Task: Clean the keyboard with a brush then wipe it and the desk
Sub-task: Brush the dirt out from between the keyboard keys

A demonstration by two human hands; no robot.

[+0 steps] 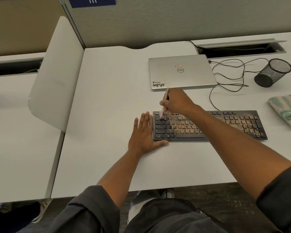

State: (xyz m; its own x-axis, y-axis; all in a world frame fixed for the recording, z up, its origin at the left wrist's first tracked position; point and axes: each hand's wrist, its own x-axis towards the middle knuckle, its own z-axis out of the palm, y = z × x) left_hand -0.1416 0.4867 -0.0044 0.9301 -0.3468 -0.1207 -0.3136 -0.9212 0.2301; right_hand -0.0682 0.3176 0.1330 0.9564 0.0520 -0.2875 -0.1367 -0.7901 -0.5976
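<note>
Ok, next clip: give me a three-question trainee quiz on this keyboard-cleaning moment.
1. True or false: the laptop is open.
2. Which hand holds the brush? A) left B) right
3. Fill in: the left hand lies flat beside the keyboard's ____ end.

Key: 1 false, its lid is closed. 2 B, the right hand grips it, bristles on the top-left keys. 3 left.

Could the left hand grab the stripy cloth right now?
Probably not easily. The left hand lies flat on the desk by the keyboard's left end, and the cloth sits past its far right end. The right arm, brushing, crosses between.
</note>
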